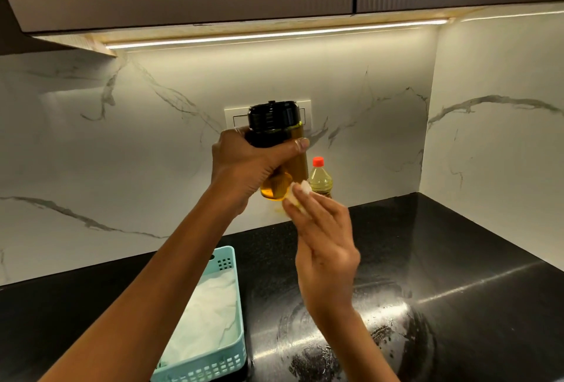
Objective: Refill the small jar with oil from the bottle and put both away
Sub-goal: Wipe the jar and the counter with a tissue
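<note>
Held aloft above tabletop (457, 259) in left hand (244, 165), wrapped round upper body: small jar (276, 149), full, glassy, probably oily-slick. Right hand (323, 238) pinching tissue (300, 195) at its base. Bottle (319, 178) behind.

Your counter (457, 259) is glossy black speckled stone, smeared in places. The jar (297, 162) you hold looks like clear glass with a shiny black plastic cap (oil inside). The bottle (320, 180) is clear plastic; the basket (227, 262) matt turquoise plastic, lined with crinkled white paper.
</note>
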The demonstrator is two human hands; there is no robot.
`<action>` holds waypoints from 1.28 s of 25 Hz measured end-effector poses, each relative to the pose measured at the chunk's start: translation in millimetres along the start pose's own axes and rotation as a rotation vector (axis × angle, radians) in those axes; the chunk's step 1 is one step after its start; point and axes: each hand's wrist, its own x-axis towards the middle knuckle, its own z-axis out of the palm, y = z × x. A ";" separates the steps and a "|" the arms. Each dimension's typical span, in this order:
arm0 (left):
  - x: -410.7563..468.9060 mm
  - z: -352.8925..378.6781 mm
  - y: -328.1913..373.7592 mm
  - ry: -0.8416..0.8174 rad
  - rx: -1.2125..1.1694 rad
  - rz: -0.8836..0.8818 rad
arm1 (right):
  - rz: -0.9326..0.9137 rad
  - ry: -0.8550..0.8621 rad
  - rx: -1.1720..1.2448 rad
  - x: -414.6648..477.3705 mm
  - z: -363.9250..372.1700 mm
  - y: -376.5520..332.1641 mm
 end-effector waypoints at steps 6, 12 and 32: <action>-3.8 -0.7 3.4 -0.023 -0.022 0.012 | 0.539 0.103 0.392 19.2 0.3 0.9; -4.1 0.5 6.9 -0.056 -0.116 -0.013 | 1.326 0.028 1.336 53.8 1.2 6.8; -5.9 12.5 1.6 -0.034 -0.018 0.011 | 1.524 0.240 1.253 41.3 -4.1 -27.2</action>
